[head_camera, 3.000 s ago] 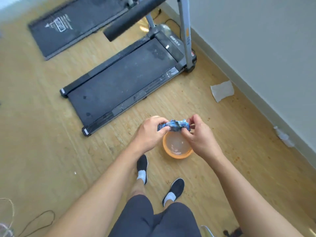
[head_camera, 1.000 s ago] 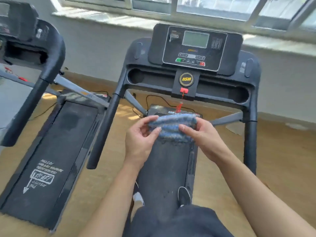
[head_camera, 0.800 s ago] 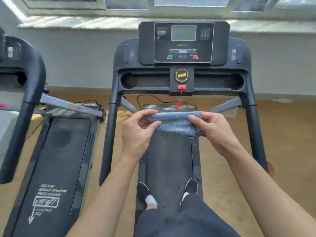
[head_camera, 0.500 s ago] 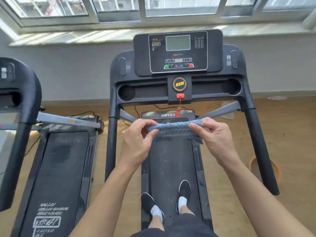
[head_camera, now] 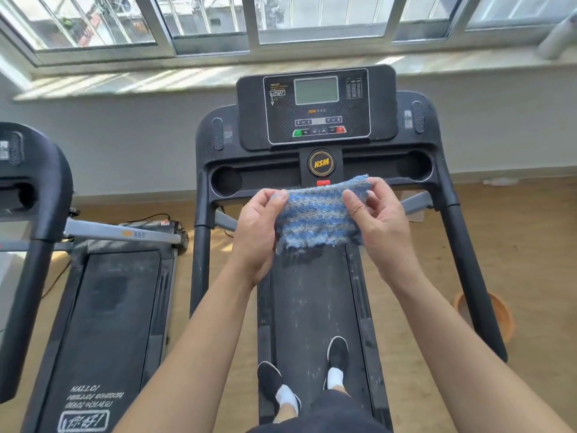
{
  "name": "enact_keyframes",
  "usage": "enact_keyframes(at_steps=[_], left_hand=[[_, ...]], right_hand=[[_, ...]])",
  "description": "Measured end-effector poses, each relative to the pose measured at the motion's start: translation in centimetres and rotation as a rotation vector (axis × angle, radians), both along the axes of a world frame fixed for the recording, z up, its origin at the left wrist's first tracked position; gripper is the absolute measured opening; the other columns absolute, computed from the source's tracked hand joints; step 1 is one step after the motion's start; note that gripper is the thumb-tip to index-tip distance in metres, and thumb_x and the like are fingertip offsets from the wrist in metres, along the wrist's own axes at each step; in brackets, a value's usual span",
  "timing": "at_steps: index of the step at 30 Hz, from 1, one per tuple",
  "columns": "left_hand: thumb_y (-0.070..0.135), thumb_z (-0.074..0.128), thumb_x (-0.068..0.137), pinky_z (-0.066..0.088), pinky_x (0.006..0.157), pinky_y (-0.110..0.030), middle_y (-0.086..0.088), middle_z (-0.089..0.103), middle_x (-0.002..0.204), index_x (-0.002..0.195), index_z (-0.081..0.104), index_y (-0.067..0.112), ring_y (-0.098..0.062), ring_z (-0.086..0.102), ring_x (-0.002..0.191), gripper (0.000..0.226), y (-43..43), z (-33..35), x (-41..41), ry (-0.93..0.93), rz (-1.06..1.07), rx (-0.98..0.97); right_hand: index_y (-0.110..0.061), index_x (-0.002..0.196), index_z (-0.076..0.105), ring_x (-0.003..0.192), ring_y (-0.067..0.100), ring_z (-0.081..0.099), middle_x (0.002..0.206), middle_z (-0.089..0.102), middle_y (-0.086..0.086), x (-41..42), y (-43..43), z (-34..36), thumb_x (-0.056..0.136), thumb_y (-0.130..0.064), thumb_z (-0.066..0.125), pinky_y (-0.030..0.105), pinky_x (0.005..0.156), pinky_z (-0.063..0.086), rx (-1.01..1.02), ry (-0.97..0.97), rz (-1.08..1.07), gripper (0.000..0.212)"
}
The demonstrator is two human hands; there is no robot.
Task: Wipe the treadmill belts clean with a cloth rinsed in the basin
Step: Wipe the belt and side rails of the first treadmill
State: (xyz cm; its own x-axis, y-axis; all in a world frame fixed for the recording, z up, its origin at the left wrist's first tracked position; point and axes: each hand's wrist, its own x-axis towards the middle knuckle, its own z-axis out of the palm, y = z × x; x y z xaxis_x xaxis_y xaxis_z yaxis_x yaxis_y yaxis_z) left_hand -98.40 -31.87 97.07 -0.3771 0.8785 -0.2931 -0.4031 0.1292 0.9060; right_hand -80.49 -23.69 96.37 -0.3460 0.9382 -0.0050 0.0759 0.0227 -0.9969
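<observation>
I stand on the belt of the middle treadmill, and my two black shoes are on its dark surface. The belt has many pale specks and streaks of dust, most of them along the right side.

I hold the cloth, blue with grey stripes, in the air in front of me, above the front part of the belt and just below the console. My left hand pinches the left edge of it and my right hand pinches the right edge. The fingers are curled round the cloth on both sides, with the thumbs on the face turned to me, and the cloth is spread flat between them.

The orange basin stands on the wooden floor at my right, partly hidden behind the right handrail.

At my left there is a second treadmill, also with a dark belt, with white print at its near end. A black cable lies on the floor behind it. In front is a grey wall, and above it a sunlit sill and a row of windows.
</observation>
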Motion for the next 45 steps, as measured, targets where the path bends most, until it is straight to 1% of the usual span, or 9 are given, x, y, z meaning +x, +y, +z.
enact_keyframes(at_steps=[4,11,16,22,26,30,36,40,45], left_hand=[[0.02,0.065,0.106,0.062,0.063,-0.034,-0.007,0.076,0.1,0.112,0.059,0.013,-0.021,0.075,0.085,0.011,0.6,-2.0,-0.3,-0.022,0.027,-0.108],[-0.003,0.074,0.095,0.063,0.071,-0.038,-0.015,0.08,0.111,0.121,0.06,0.015,-0.03,0.079,0.097,0.035,-0.4,-3.9,-0.6,0.133,-0.074,-0.156],[0.001,0.073,0.097,0.067,0.081,-0.048,-0.004,0.081,0.107,0.123,0.06,0.024,-0.019,0.08,0.095,0.037,-0.3,-4.8,0.7,0.429,-0.076,-0.186],[0.007,0.057,0.103,0.062,0.079,-0.042,0.0,0.082,0.103,0.122,0.061,0.031,-0.022,0.078,0.094,0.031,0.1,-4.9,3.0,0.354,-0.124,-0.225],[0.008,0.045,0.105,0.057,0.061,-0.035,-0.008,0.077,0.099,0.122,0.065,0.017,-0.021,0.073,0.078,0.028,-0.1,-4.4,2.8,0.045,0.005,-0.254],[0.017,0.065,0.105,0.061,0.076,-0.045,-0.008,0.079,0.107,0.13,0.062,0.01,-0.031,0.076,0.092,0.027,-0.7,-4.6,1.8,-0.06,-0.001,-0.213],[-0.003,0.069,0.098,0.067,0.072,-0.041,-0.014,0.078,0.118,0.131,0.059,0.012,-0.029,0.078,0.099,0.038,-1.2,-7.6,2.3,-0.058,-0.115,-0.252],[-0.004,0.068,0.096,0.052,0.052,-0.018,-0.014,0.077,0.112,0.12,0.057,0.01,-0.012,0.073,0.078,0.03,-1.2,-13.9,2.4,0.052,-0.044,-0.451],[0.003,0.079,0.087,0.058,0.063,-0.029,-0.009,0.079,0.107,0.13,0.056,0.015,-0.019,0.075,0.081,0.049,-1.6,-29.5,1.8,-0.141,0.019,-0.583]], right_hand=[[-0.023,0.117,0.058,0.099,0.037,0.072,0.11,0.067,0.018,0.9,0.5,-1.8,0.099,-0.021,0.072,0.06,0.085,0.061,-0.065,-0.061,0.022,0.023],[-0.027,0.119,0.056,0.09,0.026,0.073,0.104,0.07,0.01,2.6,1.2,-3.8,0.101,-0.023,0.069,0.035,0.072,0.062,-0.034,-0.242,-0.042,0.023],[-0.029,0.122,0.054,0.094,0.003,0.064,0.104,0.065,-0.009,2.6,0.5,-4.1,0.098,-0.021,0.072,0.029,0.078,0.056,0.221,-0.498,-0.035,0.031],[-0.023,0.136,0.051,0.106,0.007,0.063,0.12,0.063,-0.011,-0.4,-2.6,-2.8,0.096,-0.012,0.068,0.028,0.087,0.053,0.49,-0.501,0.22,0.045],[-0.034,0.14,0.046,0.095,-0.008,0.059,0.131,0.064,-0.008,-0.6,-3.5,-1.8,0.106,-0.014,0.047,0.026,0.084,0.051,0.303,-0.453,0.344,0.038],[-0.025,0.123,0.059,0.076,0.019,0.07,0.112,0.075,-0.001,1.0,-2.4,-1.5,0.108,-0.008,0.047,0.032,0.06,0.055,0.055,-0.137,0.143,0.026],[-0.02,0.121,0.068,0.103,0.022,0.076,0.114,0.078,0.004,1.4,-1.9,-6.0,0.093,-0.042,0.075,0.039,0.084,0.059,-0.519,-0.163,0.275,0.037],[-0.019,0.106,0.071,0.082,0.014,0.072,0.097,0.078,0.004,0.2,-1.1,-13.3,0.093,-0.021,0.078,0.032,0.068,0.056,-0.449,-0.349,0.299,0.015],[-0.017,0.104,0.068,0.08,0.014,0.072,0.092,0.074,-0.001,-1.7,0.3,-28.9,0.097,-0.017,0.07,0.027,0.063,0.057,-0.565,-0.447,0.233,0.008]])
